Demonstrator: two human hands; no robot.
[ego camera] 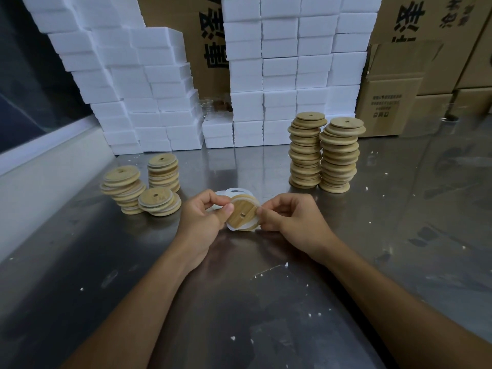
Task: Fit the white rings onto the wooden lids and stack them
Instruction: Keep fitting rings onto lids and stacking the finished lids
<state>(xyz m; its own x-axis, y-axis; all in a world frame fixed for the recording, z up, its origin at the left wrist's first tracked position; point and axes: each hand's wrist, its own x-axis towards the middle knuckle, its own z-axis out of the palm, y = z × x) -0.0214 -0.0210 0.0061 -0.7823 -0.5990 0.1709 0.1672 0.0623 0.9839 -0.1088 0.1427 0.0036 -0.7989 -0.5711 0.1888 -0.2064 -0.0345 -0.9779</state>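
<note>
At centre, low over the steel table (266,302), a wooden lid (242,213) is having its white ring (231,227) worked on.

Left hand (203,218) and right hand (290,217) pinch the lid's opposite edges, fingers curled onto it — the ring looks only partly seated, so the next move is likely pressing it round the rim. Spare rings (226,194) lie just behind at 12 o'clock; ringed stacks (143,187) sit at 10 o'clock, bare stacks (324,153) at 2 — white foam boxes (279,75) beyond.

Cropped Chinese characters on cardboard cartons (415,20)
</note>
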